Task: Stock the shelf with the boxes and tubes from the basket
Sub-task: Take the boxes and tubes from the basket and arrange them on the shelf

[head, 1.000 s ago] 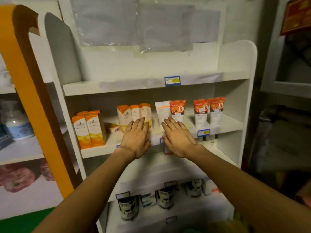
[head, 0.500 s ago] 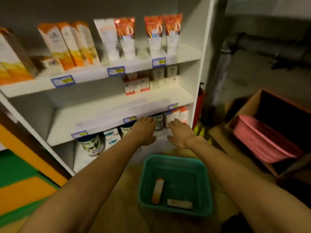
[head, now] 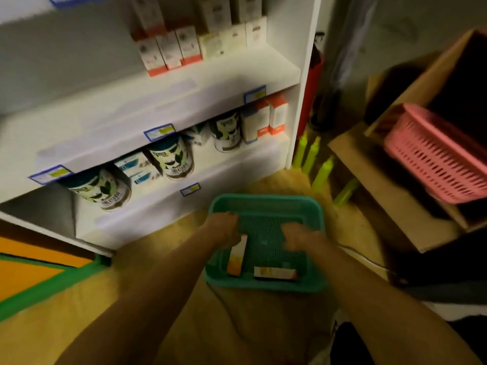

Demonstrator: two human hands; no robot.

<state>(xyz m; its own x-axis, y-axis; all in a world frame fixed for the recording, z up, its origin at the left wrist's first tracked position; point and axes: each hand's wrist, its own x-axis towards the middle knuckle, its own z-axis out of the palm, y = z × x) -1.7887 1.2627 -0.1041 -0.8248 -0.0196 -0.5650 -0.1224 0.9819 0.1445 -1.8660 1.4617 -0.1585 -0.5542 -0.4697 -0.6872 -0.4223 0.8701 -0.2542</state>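
A green basket [head: 266, 200] sits on the floor in front of the white shelf unit [head: 168, 98]. Two boxes lie in it: an orange-and-white box [head: 237, 259] at the left and a second flat box [head: 275, 273] along the near wall. My left hand [head: 224, 227] reaches down into the basket just above the far end of the orange-and-white box, holding nothing. My right hand [head: 300, 237] hangs over the basket's middle, blurred by motion, with nothing in it.
The lowest shelf holds cans [head: 172, 159] and small boxes [head: 263, 119]; the shelf above has white-and-red boxes [head: 168, 51] at the back. Right of the unit stand yellow-green bottles [head: 313, 154], and a cardboard box [head: 382, 180] holds a pink basket [head: 434, 154].
My view dropped from the upper shelf to the floor. Both hands came down from the shelf edge into the green basket.
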